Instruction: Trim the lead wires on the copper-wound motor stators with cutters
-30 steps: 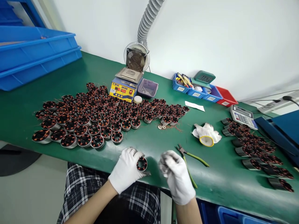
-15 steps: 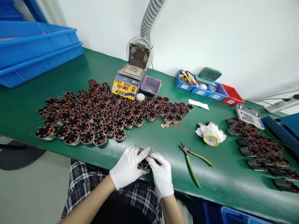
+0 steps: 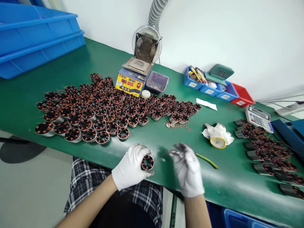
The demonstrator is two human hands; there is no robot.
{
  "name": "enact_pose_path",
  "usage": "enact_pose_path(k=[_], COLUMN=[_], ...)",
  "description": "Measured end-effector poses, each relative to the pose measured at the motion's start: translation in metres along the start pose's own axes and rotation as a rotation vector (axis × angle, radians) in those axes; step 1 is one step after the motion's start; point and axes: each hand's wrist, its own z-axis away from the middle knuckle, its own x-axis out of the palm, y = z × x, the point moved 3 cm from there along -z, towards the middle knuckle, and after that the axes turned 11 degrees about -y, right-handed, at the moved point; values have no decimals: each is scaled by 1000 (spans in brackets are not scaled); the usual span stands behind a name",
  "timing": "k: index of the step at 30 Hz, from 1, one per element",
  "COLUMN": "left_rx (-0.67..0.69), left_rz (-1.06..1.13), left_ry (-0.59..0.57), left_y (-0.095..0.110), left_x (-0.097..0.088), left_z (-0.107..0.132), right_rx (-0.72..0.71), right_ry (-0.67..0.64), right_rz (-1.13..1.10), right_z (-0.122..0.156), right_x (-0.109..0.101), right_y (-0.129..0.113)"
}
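The green table (image 3: 59, 63) spreads smooth and slightly shiny before me, with deep blue plastic trays (image 3: 42, 31) stacked at its far left. A crowd of metal rings (image 3: 109, 117) covers the middle left, and a smaller group (image 3: 263, 155) lies tipped over at the right. Behind the crowd stands a yellow-fronted machine (image 3: 130, 85). What has just changed is my hands: half a second ago both met at one ring, and now my right hand (image 3: 188, 171) is away from it, over the pliers. That leaves the work, as I judge it, resting on my left hand (image 3: 130, 163) alone, which is wrapped around the ring (image 3: 151, 162) near the table's front edge, its round opening facing up. My right fingers are bent and blurred; I cannot tell whether they hold anything. Both hands wear white knit gloves, greyed at the fingertips. A spare glove (image 3: 222, 134) lies crumpled, soft, its cuff edged in yellow. Of the pliers only one slim, curved green handle (image 3: 207, 160) shows. The held ring has a smooth silvery wall and a dark inside dotted with copper-orange windings. Smaller still are two pale round discs (image 3: 170, 125) and hair-thin, tangled copper wire scraps (image 3: 184, 127).
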Motion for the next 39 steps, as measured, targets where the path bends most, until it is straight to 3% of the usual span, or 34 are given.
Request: enact_pose_path(k=[3,6,10,15,23,31,39], left_rx=[-15,-9,24,44,73,3,-19], left_rz=[29,69,107,75,-57,162,167], left_ry=[19,2,-36,-15,-19,-74,-139], left_y=[-1,-2,-2,0,3,-1,-1], left_x=[-1,-1,-3,-3,2,-2,-1], left_z=[3,4,5,5,10,4,4], right_rx=[324,384,246,327,260,311,274], right_ry=[-300,-419,-364,-231,-99,-230,-261], right_rz=[184,359,503,388,388,354,392], right_z=[10,14,6,6,15,11,10], right_x=[7,16,24,21,20,21,27], right_y=[29,41,40,44,45,44,43])
